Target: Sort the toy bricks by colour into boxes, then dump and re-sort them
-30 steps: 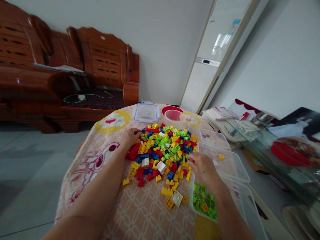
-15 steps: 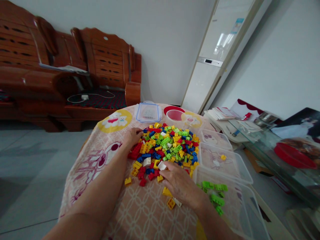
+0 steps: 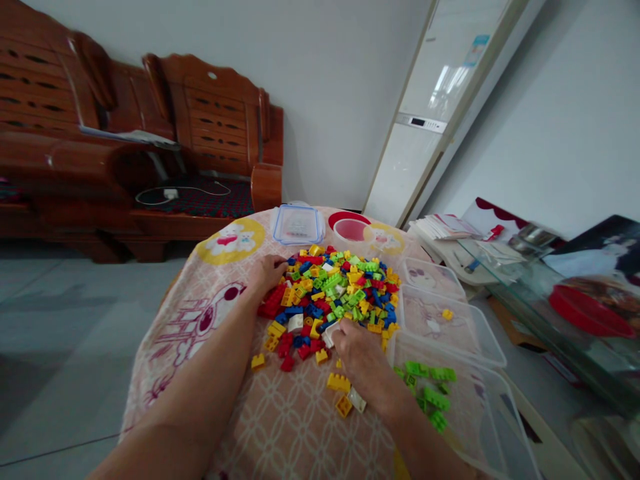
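A heap of mixed toy building bricks in red, blue, yellow, green and white lies on the table. At its left edge rests my left hand, fingers loosely curved against the bricks and apparently holding none. My right hand is at the near side of the heap, thumb and fingers pinched on a white brick. Another white brick lies left of it. Below my right hand are a yellow brick, a second yellow brick and a whitish brick.
On the right, a clear bin contains several green bricks; a clear tray behind it has one yellow brick. A blue-rimmed lid and a pink bowl stand at the back. A glass shelf adjoins the right side.
My right hand has turned and its fingers have closed in on the white brick, which has shifted slightly. My left hand stays at the heap's edge.
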{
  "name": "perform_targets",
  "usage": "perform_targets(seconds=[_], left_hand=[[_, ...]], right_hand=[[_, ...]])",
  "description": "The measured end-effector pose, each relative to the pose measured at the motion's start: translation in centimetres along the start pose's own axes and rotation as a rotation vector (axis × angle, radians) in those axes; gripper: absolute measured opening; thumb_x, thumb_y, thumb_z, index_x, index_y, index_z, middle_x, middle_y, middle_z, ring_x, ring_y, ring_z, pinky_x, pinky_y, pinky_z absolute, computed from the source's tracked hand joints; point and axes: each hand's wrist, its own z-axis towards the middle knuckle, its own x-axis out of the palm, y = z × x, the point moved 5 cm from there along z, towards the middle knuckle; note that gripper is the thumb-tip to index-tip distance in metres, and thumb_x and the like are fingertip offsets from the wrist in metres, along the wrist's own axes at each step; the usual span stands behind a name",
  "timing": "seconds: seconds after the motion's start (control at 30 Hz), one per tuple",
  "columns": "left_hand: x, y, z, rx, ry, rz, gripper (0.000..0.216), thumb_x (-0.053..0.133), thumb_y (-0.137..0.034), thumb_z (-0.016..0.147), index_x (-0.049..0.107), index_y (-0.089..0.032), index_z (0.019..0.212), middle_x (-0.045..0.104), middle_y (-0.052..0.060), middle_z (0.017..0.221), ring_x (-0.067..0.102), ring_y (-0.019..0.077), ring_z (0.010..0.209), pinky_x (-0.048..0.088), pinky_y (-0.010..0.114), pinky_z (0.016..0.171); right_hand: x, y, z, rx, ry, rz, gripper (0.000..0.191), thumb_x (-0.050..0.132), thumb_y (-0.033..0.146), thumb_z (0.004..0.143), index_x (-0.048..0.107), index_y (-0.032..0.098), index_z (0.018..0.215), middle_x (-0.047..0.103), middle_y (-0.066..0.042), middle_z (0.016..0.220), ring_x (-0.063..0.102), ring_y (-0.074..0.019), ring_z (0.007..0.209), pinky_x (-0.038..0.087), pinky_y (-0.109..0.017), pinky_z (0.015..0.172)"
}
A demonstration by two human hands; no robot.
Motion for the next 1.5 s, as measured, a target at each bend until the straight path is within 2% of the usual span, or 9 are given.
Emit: perform_targets(seconds=[0.27, 0.43, 0.67, 0.8, 0.93, 1.13, 1.23, 1.33, 1.5], left_hand=[[-0.1, -0.1, -0.4, 0.003, 0.012, -0.073, 0.036, 0.049, -0.028, 0.086, 0.073, -0.014, 0.109, 0.073, 0.011, 0.109, 0.066, 0.0225, 0.1, 0.049, 0.026, 0.086], [0.4, 0.3, -0.1, -0.025, 0.013, -0.119, 0.033, 0.05, -0.028, 0.086, 0.073, -0.017, 0.108, 0.073, 0.009, 0.11, 0.066, 0.0219, 0.1, 0.049, 0.026, 0.085], [1.0, 0.7, 0.1, -0.011, -0.005, -0.179, 0.031, 0.052, -0.026, 0.086, 0.074, -0.015, 0.104, 0.073, 0.01, 0.105, 0.066, 0.0206, 0.098, 0.049, 0.026, 0.086], [1.0, 0.9, 0.1, -0.011, -0.02, -0.169, 0.031, 0.052, -0.025, 0.086, 0.074, -0.016, 0.105, 0.073, 0.009, 0.107, 0.066, 0.0206, 0.098, 0.048, 0.027, 0.088], [1.0, 0.8, 0.1, -0.03, -0.01, -0.172, 0.03, 0.053, -0.023, 0.085, 0.075, -0.018, 0.104, 0.074, 0.007, 0.104, 0.067, 0.0189, 0.095, 0.048, 0.025, 0.084], [1.0, 0.6, 0.0, -0.048, -0.016, -0.184, 0.029, 0.054, -0.023, 0.085, 0.075, -0.017, 0.104, 0.075, 0.006, 0.102, 0.067, 0.0179, 0.092, 0.047, 0.023, 0.081], [1.2, 0.8, 0.0, -0.05, -0.026, -0.189, 0.028, 0.054, -0.024, 0.086, 0.075, -0.017, 0.103, 0.074, 0.007, 0.103, 0.066, 0.0174, 0.092, 0.047, 0.023, 0.081], [1.4, 1.0, 0.2, -0.057, -0.037, -0.193, 0.028, 0.054, -0.024, 0.086, 0.075, -0.018, 0.103, 0.074, 0.006, 0.104, 0.066, 0.0173, 0.093, 0.047, 0.022, 0.082], [1.6, 1.1, 0.2, -0.037, -0.041, -0.204, 0.026, 0.055, -0.024, 0.085, 0.076, -0.02, 0.1, 0.074, 0.005, 0.102, 0.066, 0.0177, 0.094, 0.048, 0.022, 0.082]], right_hand=[[-3.1, -2.7, -1.7, 0.021, -0.245, 0.386, 0.015, 0.055, 0.016, 0.09, 0.068, 0.021, 0.085, 0.066, -0.002, 0.081, 0.061, -0.014, 0.076, 0.041, -0.023, 0.07], [-4.7, -8.8, -0.5, 0.229, -0.409, 0.535, 0.017, 0.058, 0.029, 0.085, 0.071, 0.019, 0.081, 0.069, -0.003, 0.073, 0.062, -0.0161, 0.065, 0.047, -0.026, 0.063], [-7.3, -19.4, 5.8, 0.586, -0.698, 0.782, 0.025, 0.058, 0.027, 0.075, 0.07, 0.01, 0.089, 0.069, -0.005, 0.066, 0.066, -0.0185, 0.059, 0.054, -0.027, 0.056], [-7.4, -21.9, 7.9, 0.718, -0.808, 0.838, 0.033, 0.059, 0.024, 0.072, 0.069, 0.006, 0.098, 0.071, -0.009, 0.072, 0.068, -0.0186, 0.062, 0.055, -0.026, 0.057], [-6.5, -19.2, 8.3, 0.541, -0.723, 0.798, 0.031, 0.061, 0.033, 0.072, 0.071, 0.01, 0.089, 0.069, -0.005, 0.065, 0.067, -0.0196, 0.059, 0.055, -0.028, 0.055], [-4.8, -9.0, 6.5, 0.188, -0.367, 0.693, 0.025, 0.057, 0.034, 0.081, 0.073, 0.016, 0.087, 0.069, -0.002, 0.064, 0.065, -0.0161, 0.057, 0.05, -0.025, 0.054], [-4.7, -4.0, 5.5, 0.029, -0.286, 0.535, 0.019, 0.057, 0.027, 0.084, 0.074, 0.019, 0.081, 0.071, -0.001, 0.071, 0.065, -0.0146, 0.063, 0.047, -0.024, 0.062], [-4.0, -0.5, 5.1, -0.049, -0.164, 0.354, 0.016, 0.058, 0.022, 0.087, 0.074, 0.02, 0.086, 0.073, -0.003, 0.08, 0.066, -0.0159, 0.076, 0.044, -0.025, 0.072], [-2.4, 2.4, 5.1, -0.114, -0.027, 0.048, 0.012, 0.06, 0.023, 0.089, 0.071, 0.02, 0.094, 0.069, -0.005, 0.096, 0.063, -0.0178, 0.091, 0.041, -0.026, 0.079]])
